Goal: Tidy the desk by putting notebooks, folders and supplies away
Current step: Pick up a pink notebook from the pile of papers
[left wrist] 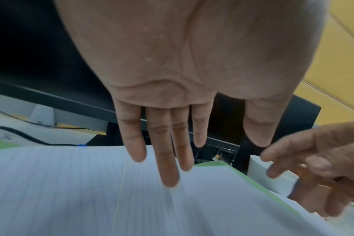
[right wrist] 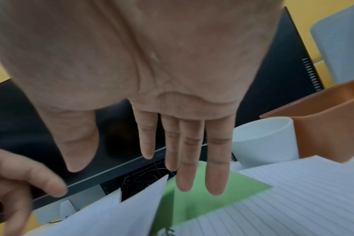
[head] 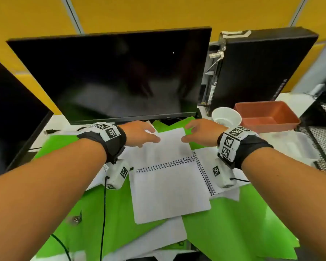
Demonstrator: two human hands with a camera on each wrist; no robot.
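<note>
Both hands flat, grip released, over the paper mess

Left hand (head: 139, 133) and right hand (head: 202, 131) hover over a loose sheet (head: 170, 142); monitor (head: 109, 76) just behind, cup (head: 226, 116) and tray (head: 267, 115) right.

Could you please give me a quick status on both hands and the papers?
Left hand and right hand open, over the loose sheet. Spiral notebooks not yet put away. White cup close beside right hand.
</note>
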